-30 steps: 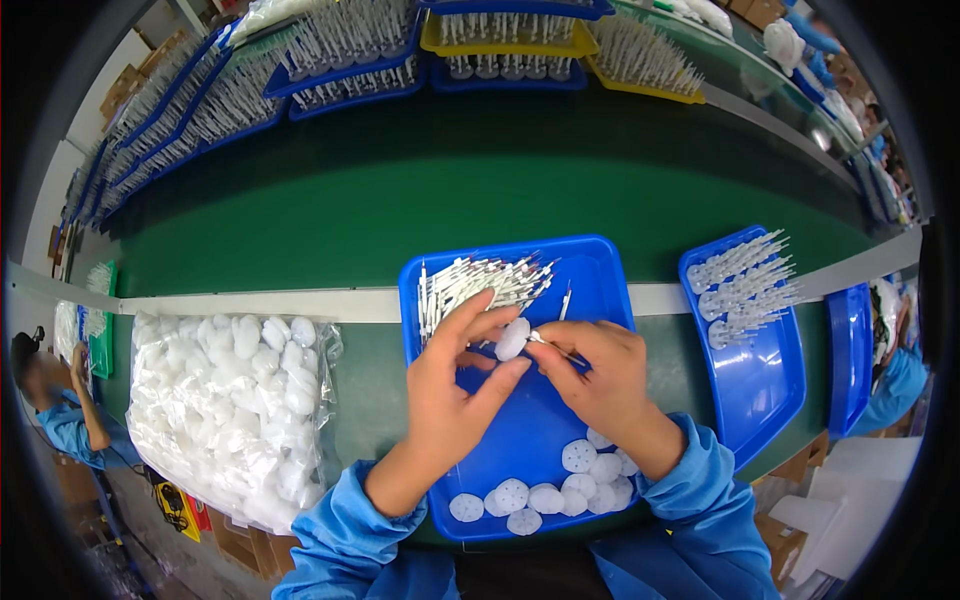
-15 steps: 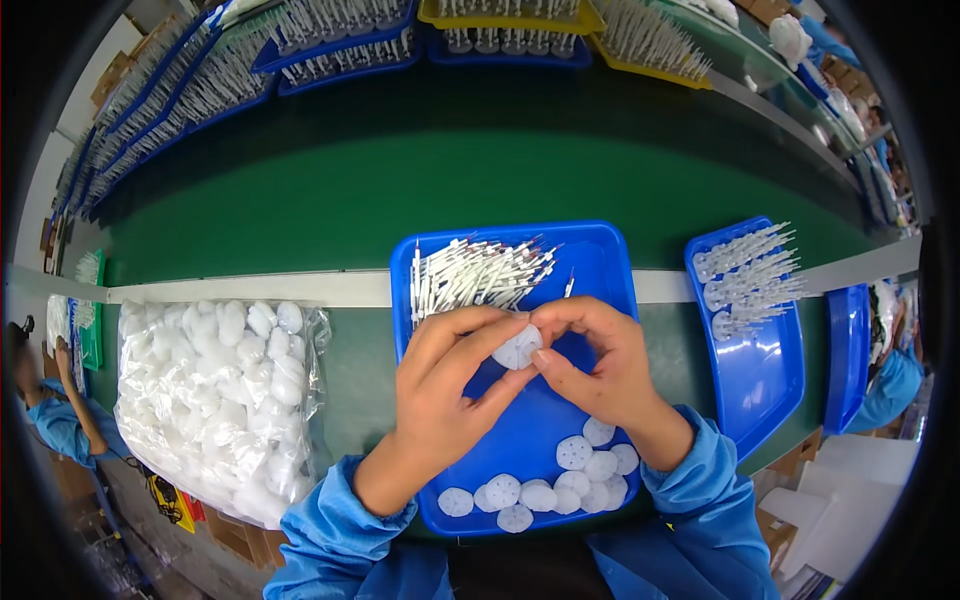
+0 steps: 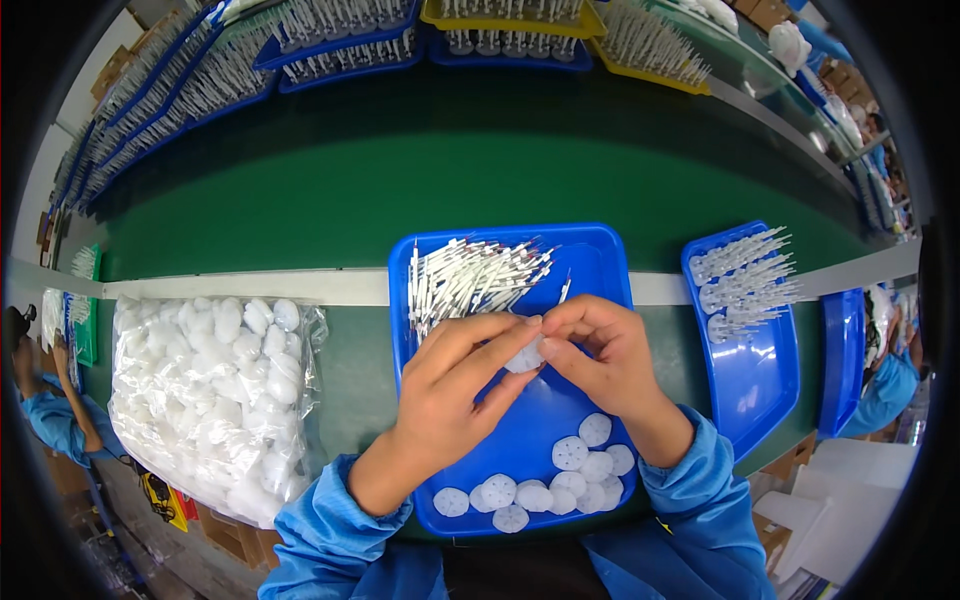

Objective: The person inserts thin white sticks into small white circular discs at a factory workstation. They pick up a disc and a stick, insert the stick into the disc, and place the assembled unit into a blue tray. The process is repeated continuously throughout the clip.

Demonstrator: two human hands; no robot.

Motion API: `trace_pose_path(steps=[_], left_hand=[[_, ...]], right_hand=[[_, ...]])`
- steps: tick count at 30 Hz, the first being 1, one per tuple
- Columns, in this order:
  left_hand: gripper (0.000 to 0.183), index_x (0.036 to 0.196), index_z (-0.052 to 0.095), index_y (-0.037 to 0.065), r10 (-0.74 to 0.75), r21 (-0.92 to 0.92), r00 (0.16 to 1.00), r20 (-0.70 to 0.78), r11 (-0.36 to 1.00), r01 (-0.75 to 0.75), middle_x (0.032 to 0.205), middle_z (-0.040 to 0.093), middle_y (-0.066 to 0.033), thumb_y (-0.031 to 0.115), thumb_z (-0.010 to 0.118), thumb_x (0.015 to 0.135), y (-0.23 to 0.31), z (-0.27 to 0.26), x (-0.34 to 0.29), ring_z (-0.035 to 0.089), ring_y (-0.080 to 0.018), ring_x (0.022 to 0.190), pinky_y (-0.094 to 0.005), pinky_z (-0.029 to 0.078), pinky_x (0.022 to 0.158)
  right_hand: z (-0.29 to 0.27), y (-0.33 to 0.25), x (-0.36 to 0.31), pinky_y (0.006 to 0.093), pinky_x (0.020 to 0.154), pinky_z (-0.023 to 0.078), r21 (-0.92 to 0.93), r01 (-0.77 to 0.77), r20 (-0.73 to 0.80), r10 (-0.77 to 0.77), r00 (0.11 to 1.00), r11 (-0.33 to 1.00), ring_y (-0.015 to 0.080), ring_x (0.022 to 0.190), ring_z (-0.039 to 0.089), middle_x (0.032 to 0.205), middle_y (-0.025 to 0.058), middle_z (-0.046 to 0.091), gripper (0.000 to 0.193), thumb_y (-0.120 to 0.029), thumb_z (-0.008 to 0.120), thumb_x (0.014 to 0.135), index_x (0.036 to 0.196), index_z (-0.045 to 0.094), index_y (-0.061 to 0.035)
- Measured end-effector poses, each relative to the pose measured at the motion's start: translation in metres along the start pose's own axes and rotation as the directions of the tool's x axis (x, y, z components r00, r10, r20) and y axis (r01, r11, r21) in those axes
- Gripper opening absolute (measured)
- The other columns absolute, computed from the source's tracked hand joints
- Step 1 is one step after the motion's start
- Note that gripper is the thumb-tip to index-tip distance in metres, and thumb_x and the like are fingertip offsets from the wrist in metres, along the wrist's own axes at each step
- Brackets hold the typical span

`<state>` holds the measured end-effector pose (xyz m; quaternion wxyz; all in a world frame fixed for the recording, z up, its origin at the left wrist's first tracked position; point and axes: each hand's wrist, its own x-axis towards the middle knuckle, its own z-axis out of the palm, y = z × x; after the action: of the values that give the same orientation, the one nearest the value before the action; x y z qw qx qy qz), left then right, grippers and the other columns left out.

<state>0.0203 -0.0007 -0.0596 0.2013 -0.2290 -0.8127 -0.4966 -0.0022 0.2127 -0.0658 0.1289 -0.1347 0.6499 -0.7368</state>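
A small round white plastic disc is pinched between the fingers and thumb of my left hand, over the blue tray. My right hand is closed, its thumb and forefinger meeting at the disc's right edge; whether they also grip something thin is hidden. In the tray's far left part lies a heap of thin white sticks with dark tips. One single stick shows just beyond my right fingers; I cannot tell whether it is held. Several loose discs lie in the tray's near part.
To the left lies a clear bag of white discs. A second blue tray at the right carries discs with upright sticks. Filled blue trays and yellow trays line the far edge. Other people's blue sleeves show at the sides.
The disc has tilted between my hands and shows less of its face. My right fingertips have shifted slightly along its edge. The whole view has moved a little.
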Motion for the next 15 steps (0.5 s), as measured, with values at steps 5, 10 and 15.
trace_pose_path(steps=[5,10,15], left_hand=[[0.055,0.130,0.078,0.005,0.007,0.022,1.000,-0.013,1.000,-0.007,0.121,0.074,-0.0088,0.000,0.091,0.078,-0.001,0.001,-0.001,0.072,-0.0275,0.102,-0.0364,0.060,0.086],[0.049,0.135,0.077,0.003,-0.060,-0.131,0.998,-0.019,0.990,0.057,0.126,0.069,-0.0136,0.003,0.085,0.087,0.006,-0.008,-0.003,0.071,-0.0244,0.102,-0.0329,0.059,0.085],[0.032,0.134,0.076,-0.002,-0.106,-0.306,0.994,-0.021,0.947,0.094,0.134,0.064,-0.0160,0.007,0.067,0.105,-0.009,-0.009,-0.004,0.070,-0.0205,0.102,-0.0296,0.059,0.082]], right_hand=[[0.004,0.000,-0.002,0.0287,0.086,0.060,0.014,0.085,0.011,-0.085,0.996,0.996,0.0126,0.097,0.074,0.100,0.0063,0.077,0.022,0.002,0.076,0.100,0.122,0.070,0.0009],[-0.022,-0.022,-0.002,0.0350,0.086,0.060,-0.708,0.333,0.160,-0.318,0.934,0.623,0.0196,0.099,0.076,0.108,0.0054,0.078,0.032,0.000,0.083,0.086,0.117,0.076,-0.0052],[-0.018,-0.025,0.011,0.0389,0.098,0.055,-0.906,0.410,0.422,-0.285,0.860,-0.105,0.0228,0.108,0.071,0.107,0.0037,0.076,0.021,-0.014,0.075,0.081,0.102,0.078,-0.0110]])
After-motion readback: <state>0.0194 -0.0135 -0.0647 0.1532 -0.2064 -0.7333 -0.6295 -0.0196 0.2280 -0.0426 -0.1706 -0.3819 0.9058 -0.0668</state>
